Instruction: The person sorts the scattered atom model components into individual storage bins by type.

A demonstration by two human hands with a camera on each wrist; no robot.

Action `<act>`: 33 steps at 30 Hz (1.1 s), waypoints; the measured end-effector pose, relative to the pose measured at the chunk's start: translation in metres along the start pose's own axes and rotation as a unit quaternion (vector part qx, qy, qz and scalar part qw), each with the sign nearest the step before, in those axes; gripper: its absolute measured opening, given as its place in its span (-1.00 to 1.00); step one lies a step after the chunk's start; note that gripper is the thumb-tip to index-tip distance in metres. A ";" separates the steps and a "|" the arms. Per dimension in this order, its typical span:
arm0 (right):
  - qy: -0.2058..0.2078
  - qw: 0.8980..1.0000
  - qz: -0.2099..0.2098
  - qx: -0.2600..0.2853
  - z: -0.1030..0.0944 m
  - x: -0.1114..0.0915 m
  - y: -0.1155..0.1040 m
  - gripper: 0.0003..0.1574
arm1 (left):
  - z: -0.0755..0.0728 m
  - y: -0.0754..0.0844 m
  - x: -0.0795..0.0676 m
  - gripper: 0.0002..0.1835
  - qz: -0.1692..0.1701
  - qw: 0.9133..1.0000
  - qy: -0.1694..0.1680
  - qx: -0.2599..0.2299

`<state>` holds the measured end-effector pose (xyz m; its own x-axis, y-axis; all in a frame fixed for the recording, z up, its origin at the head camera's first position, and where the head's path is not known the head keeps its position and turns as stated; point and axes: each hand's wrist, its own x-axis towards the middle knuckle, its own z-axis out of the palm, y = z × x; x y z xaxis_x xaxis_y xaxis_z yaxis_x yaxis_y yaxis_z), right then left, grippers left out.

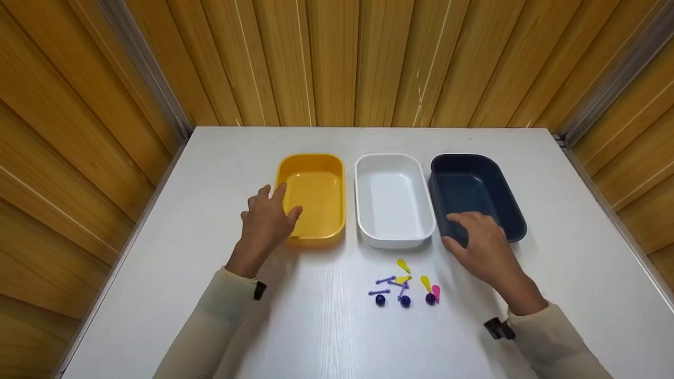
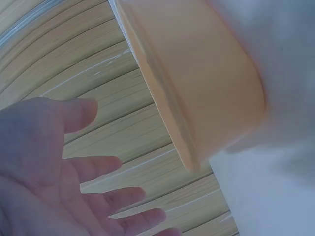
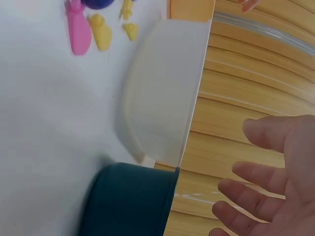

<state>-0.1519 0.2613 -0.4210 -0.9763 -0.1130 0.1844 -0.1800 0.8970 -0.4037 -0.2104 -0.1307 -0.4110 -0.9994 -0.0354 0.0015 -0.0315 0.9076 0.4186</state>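
Observation:
In the head view my left hand (image 1: 266, 218) is over the left side of the yellow bin (image 1: 318, 197), fingers spread and nothing in them. The left wrist view shows its bare palm beside the bin's outer wall (image 2: 211, 83). My right hand (image 1: 482, 245) hovers at the front of the dark blue bin (image 1: 461, 187), fingers loosely bent and holding nothing. Between the hands lie small plastic pieces: three dark purple balls (image 1: 380, 300), several light purple bars (image 1: 379, 292), three yellow drop-shaped pieces (image 1: 403, 265) and a pink one (image 1: 436, 292).
A white bin (image 1: 389, 200) stands between the yellow and dark blue bins, all in a row on the white table (image 1: 316, 337). Wood-look panels (image 1: 331, 63) enclose the back and sides. Dark clips (image 1: 499, 329) sit at both cuffs.

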 end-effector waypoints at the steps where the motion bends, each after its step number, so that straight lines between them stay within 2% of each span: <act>1: 0.002 1.000 -0.001 0.002 0.002 -0.001 -0.002 -0.41 | 0.000 -0.001 0.000 -0.24 -0.004 1.000 0.002 -0.005; 9: 0.009 1.000 -0.014 0.010 0.019 -0.008 -0.014 -0.52 | 0.005 -0.013 0.000 -0.30 -0.025 0.999 0.004 -0.033; 18: -0.010 0.999 -0.047 0.001 0.038 -0.017 -0.028 -0.60 | 0.010 -0.023 0.003 -0.40 -0.023 0.998 0.020 -0.049; 27: -0.050 0.997 -0.064 0.014 0.055 -0.026 -0.041 -0.66 | 0.009 -0.031 0.010 -0.46 -0.064 0.996 -0.023 -0.061; 33: -0.052 0.991 -0.125 0.006 0.068 -0.032 -0.048 -0.70 | 0.009 -0.037 0.015 -0.49 -0.088 0.991 -0.046 -0.090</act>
<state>-0.1201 0.1927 -0.4688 -0.9079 -0.3751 0.1873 -0.4189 0.8301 -0.3680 -0.2242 -0.1605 -0.4348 -0.9761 -0.1404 -0.1660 -0.2105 0.8014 0.5598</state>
